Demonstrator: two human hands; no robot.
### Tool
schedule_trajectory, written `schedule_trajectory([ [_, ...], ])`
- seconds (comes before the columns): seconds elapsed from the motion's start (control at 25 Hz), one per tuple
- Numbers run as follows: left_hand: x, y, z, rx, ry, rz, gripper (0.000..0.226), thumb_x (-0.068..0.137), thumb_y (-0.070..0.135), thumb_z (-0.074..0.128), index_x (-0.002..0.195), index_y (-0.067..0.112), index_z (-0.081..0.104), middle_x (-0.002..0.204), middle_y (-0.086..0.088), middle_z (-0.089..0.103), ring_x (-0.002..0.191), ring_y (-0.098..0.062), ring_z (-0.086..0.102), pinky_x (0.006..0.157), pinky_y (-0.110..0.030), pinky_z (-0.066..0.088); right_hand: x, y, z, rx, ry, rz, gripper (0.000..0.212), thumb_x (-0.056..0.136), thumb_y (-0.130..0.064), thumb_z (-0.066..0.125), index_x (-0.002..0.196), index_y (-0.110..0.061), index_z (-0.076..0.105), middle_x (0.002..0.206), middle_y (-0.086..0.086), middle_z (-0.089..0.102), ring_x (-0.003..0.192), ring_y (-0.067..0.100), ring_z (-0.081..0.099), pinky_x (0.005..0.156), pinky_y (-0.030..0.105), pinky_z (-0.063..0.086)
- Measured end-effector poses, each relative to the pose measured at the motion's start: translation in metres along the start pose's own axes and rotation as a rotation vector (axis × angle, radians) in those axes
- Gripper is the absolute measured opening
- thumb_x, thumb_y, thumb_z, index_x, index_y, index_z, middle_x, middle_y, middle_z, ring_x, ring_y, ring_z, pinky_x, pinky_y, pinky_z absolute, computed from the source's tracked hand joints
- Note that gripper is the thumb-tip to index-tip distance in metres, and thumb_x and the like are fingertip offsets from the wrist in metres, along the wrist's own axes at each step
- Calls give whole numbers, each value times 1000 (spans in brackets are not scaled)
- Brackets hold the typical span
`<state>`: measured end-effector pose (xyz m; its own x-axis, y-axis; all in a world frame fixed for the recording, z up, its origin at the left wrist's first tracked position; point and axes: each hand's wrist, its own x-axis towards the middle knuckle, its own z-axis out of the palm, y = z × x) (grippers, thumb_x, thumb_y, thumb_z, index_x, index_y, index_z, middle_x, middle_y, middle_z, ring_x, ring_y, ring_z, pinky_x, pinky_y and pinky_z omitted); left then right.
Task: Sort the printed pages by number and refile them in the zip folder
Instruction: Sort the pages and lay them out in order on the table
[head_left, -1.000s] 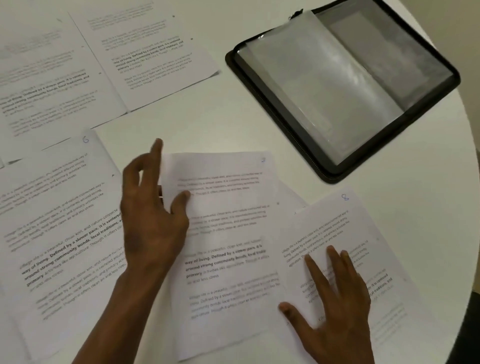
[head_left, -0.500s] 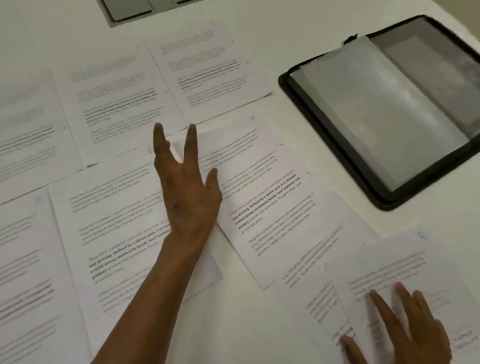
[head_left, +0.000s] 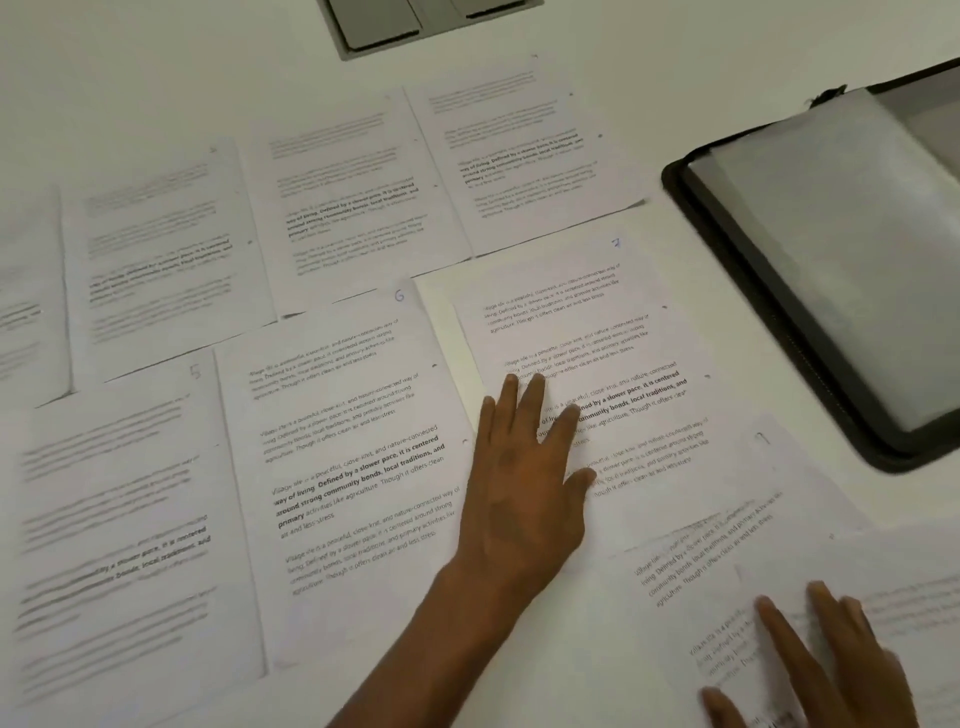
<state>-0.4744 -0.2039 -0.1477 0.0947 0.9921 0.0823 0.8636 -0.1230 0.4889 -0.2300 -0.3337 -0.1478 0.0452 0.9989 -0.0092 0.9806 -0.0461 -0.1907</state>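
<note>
Both hands flat, left hand (head_left: 524, 467), right hand (head_left: 826, 670), printed pages (head_left: 343, 447), white table (head_left: 156, 78)

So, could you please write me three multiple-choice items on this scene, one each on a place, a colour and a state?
1. Where does the left hand rest?
A. on the page marked 7
B. on the zip folder
C. on the bare table

2. What colour is the zip folder's rim?
A. red
B. black
C. yellow

3. What state is the zip folder in?
A. zipped shut
B. lying open
C. standing on edge

Answers: 1 A, its straight fingers lie flat on that sheet, right of the page marked 6. 2 B, the border looks black against the white table. 3 B, its clear sleeves lie exposed.
</note>
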Motion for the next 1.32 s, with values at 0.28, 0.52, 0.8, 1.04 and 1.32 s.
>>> schedule_trajectory([
  [0.28, -2, -13, -3, -35, 5, 11, 55, 90, 28, 68, 141, 14, 53, 157, -10, 35, 149, -26, 25, 120, -47, 21, -3, -2, 3, -11, -58, 26, 86, 77, -91, 27, 123, -24, 53, 134, 26, 54, 124, 43, 43, 97, 69, 32],
  [0.52, -1, -18, -7, -62, -2, -12, 54, 93, 30, 57, 143, 12, 51, 158, -11, 33, 150, -26, 23, 122, -45, 18, -2, -4, 5, 44, -11, -3, 87, 76, -90, 32, 125, -22, 55, 136, 29, 55, 126, 46, 44, 95, 74, 35],
  [0.8, -1, -25, -14, -86, -35, -44, 51, 95, 23, 62, 143, 12, 51, 159, -11, 33, 151, -25, 20, 123, -43, 14, -12, -6, 10, 115, 96, 7, 90, 76, -83, 47, 124, -9, 69, 147, 24, 48, 134, 46, 45, 103, 70, 35],
  [1.04, -22, 11, -29, -225, 42, -59, 44, 96, 32, 56, 139, 22, 56, 154, 3, 41, 149, -15, 26, 120, -44, 28, -19, -5, 5, 175, 103, 19, 82, 78, -74, 55, 142, -24, 50, 161, 10, 33, 149, 32, 30, 115, 62, 26],
  [1.32, -90, 47, 19, -58, -167, 120, 60, 97, 61, 39, 142, 24, 54, 157, -1, 37, 149, -24, 28, 112, -56, 36, -30, 0, 5, 163, 114, 79, 83, 76, -68, 62, 145, -26, 47, 162, 7, 31, 150, 29, 27, 118, 59, 24],
])
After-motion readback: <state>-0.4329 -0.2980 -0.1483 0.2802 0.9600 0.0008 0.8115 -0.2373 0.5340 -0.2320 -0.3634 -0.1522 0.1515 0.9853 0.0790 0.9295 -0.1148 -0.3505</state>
